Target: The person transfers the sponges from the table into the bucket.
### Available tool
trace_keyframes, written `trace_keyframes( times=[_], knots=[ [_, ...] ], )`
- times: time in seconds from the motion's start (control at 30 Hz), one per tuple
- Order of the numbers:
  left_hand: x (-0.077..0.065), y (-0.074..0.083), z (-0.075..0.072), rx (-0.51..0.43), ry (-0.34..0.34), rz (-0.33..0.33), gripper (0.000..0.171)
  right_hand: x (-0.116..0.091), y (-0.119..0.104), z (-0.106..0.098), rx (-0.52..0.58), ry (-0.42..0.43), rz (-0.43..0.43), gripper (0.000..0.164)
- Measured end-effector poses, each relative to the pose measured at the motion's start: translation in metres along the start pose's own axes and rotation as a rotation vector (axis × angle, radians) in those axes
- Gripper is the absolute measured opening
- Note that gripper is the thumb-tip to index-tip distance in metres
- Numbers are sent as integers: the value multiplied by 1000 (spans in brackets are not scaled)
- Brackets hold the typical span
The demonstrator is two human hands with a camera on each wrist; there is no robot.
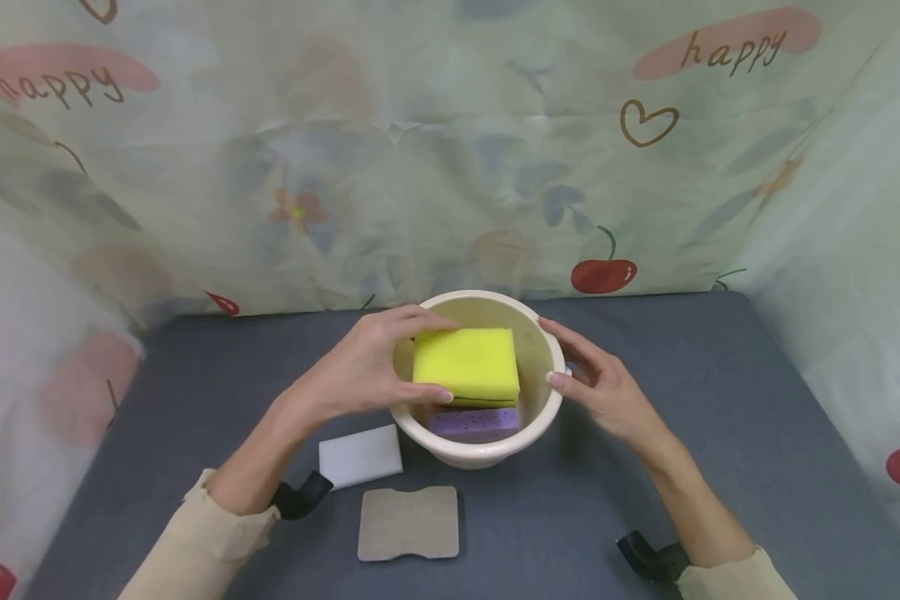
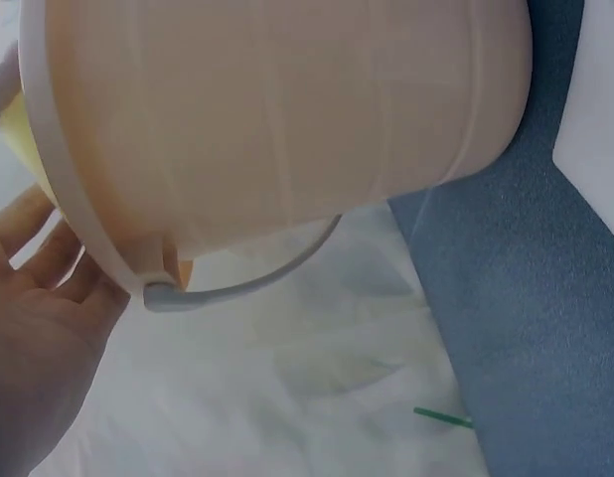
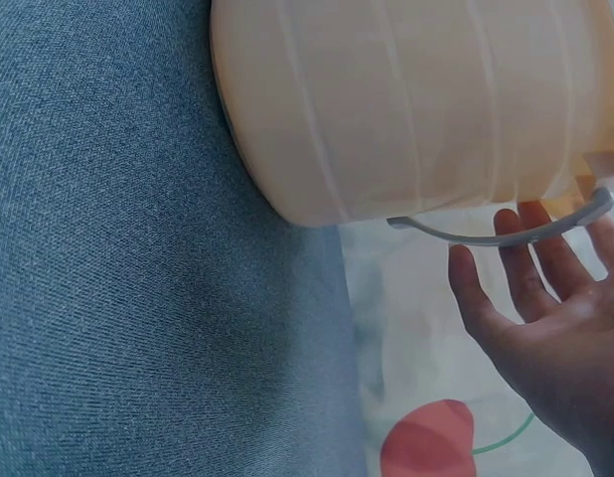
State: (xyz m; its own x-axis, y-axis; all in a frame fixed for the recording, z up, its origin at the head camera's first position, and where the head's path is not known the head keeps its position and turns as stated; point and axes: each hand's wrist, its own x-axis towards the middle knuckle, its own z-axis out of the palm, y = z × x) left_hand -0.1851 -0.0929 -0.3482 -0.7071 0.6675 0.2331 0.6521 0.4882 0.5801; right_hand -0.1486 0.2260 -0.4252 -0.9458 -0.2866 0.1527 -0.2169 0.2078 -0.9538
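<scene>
A cream bucket (image 1: 480,454) with a grey handle (image 2: 237,288) stands on the table. Inside it, a purple sponge (image 1: 474,423) lies low, partly hidden beneath a folded yellow cloth (image 1: 465,362). My left hand (image 1: 371,362) reaches over the bucket's left rim and pinches the cloth between thumb and fingers. On the opposite side, my right hand (image 1: 596,383) holds the bucket's rim, thumb toward the front and fingers toward the back. In the right wrist view, fingers of the right hand (image 3: 555,318) show beside the handle and the bucket's outer wall.
A white sponge block (image 1: 360,456) lies left of the bucket. In front is a flat beige-grey pad (image 1: 408,523) with notched long sides. The dark grey table (image 1: 720,433) meets a printed curtain (image 1: 435,167) at the back and sides.
</scene>
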Motion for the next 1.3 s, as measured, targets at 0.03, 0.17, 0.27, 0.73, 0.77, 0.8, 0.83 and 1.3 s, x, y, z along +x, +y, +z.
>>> trace_keyframes(
  times=[0.03, 0.17, 0.27, 0.73, 0.77, 0.8, 0.83, 1.3],
  knots=[
    [0, 0, 1, 0, -1, 1, 65, 0, 0, 0, 0, 0, 0, 64],
    [1, 1, 5, 14, -13, 6, 61, 0, 0, 0, -1, -2, -3, 64],
    [2, 2, 7, 31, -18, 11, 62, -1, 0, 0, -12, -1, -5, 63],
    [6, 2, 19, 48, -3, 18, 69, -2, 1, 0, -33, -4, -10, 63],
    [7, 3, 19, 51, 0, 24, 69, -2, 1, 0, -31, -5, -8, 63],
    [7, 3, 20, 54, 2, 30, 69, -2, 1, 0, -30, -7, -7, 63],
    [7, 3, 20, 54, 5, 35, 69, -2, 1, 0, -32, -7, -8, 63],
    [7, 5, 23, 70, -6, 59, 64, -1, 1, -1, -32, -8, 10, 63]
  ],
)
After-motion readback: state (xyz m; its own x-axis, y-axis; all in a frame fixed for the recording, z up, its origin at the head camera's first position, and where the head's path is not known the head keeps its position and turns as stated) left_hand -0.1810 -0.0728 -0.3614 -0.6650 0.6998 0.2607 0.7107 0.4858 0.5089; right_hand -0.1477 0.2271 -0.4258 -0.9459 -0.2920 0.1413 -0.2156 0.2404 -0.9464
